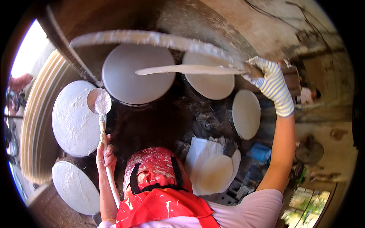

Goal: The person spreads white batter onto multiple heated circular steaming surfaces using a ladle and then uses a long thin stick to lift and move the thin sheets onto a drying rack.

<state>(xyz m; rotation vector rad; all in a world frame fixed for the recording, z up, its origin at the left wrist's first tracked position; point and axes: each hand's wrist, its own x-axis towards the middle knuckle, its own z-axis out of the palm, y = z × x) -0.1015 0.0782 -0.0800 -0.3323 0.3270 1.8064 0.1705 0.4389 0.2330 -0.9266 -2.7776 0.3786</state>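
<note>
1 long-handled ladle (93,101), lower left of the largest round plate (131,90): bare left hand (106,155) closed round handle; likely rigid, slick where wet, best gripped mid-handle
1 flat pale blade (186,69), reaching over that plate: gloved right hand (268,76) wrapped round its end; likely light, flexible

Approx. 9 o'clock: cream ribbed stack (42,117), bent by lens; clutter (16,100) just beyond it, too blurred to ID. Approx. 2 o'clock: dark cables (316,29) along stained wall (273,38). Approx. 3: person (306,95) in bkgd, pale top, small in view. Betw. 3 & 4: dark round thing (310,150). Approx. 4: bright blue pkt (259,151); same dir., nr rim, window (304,203) w/ greenery (324,197) thru it.
</note>
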